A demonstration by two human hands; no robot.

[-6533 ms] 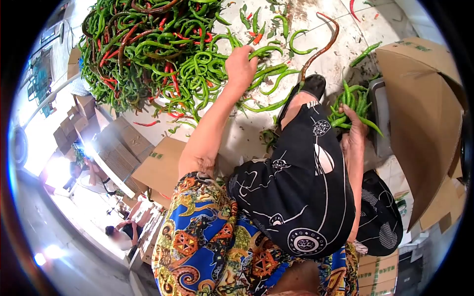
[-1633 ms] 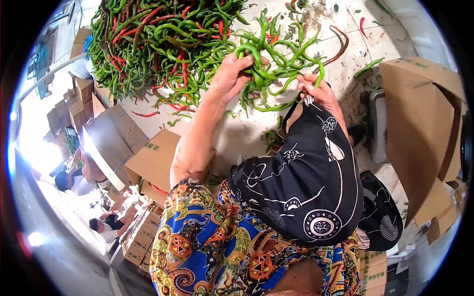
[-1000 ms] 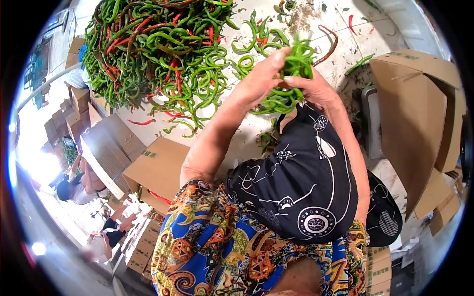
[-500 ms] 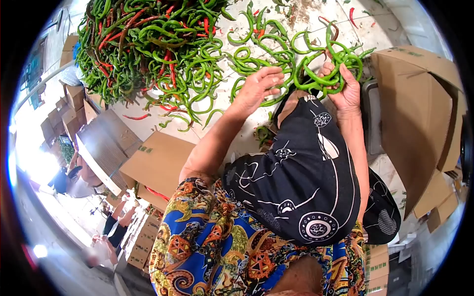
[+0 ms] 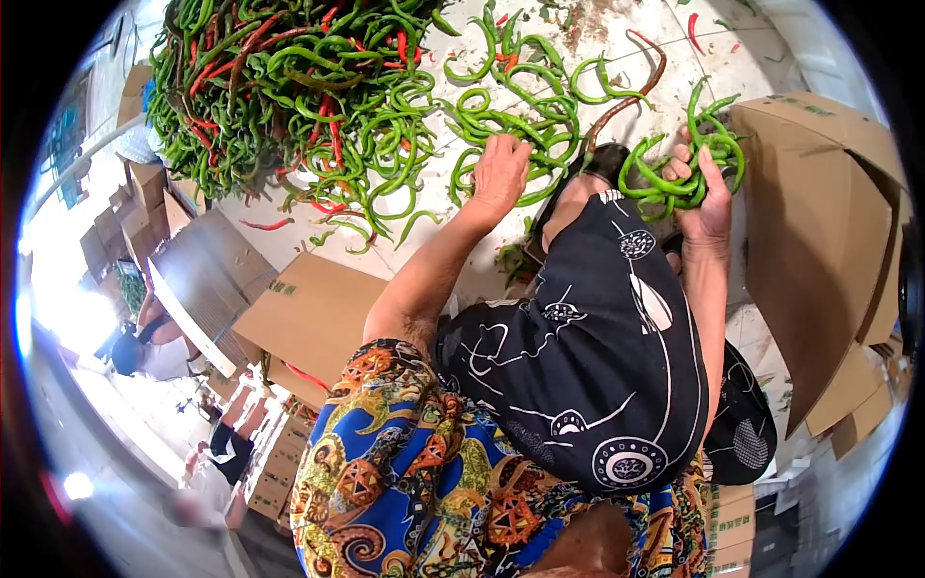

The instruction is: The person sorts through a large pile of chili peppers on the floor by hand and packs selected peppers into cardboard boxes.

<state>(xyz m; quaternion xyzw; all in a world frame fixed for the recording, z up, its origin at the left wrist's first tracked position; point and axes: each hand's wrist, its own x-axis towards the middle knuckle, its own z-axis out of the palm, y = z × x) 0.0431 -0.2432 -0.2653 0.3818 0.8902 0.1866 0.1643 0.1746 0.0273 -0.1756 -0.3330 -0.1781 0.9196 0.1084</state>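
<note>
My right hand (image 5: 708, 193) is wrapped round a bunch of curled green peppers (image 5: 665, 178), held beyond my knee on the right. My left hand (image 5: 501, 178) rests at the near edge of a loose group of green peppers (image 5: 520, 125) on the floor, its fingers bent together; whether they pinch a pepper is hidden. To the left lies a big heap of green and red peppers (image 5: 289, 87). A long brownish-red pepper (image 5: 626, 101) lies between the loose group and the held bunch.
An open cardboard box (image 5: 809, 212) stands at the right, with a grey tub edge beside it. More cardboard (image 5: 308, 308) is at the left near my elbow. A single red pepper (image 5: 696, 34) lies on the floor. Two other people are at the lower left among boxes.
Both hands were together over the peppers a second ago. My right hand has since carried the bunch rightward, and my left hand has dropped onto the loose peppers with its fingers bent in.
</note>
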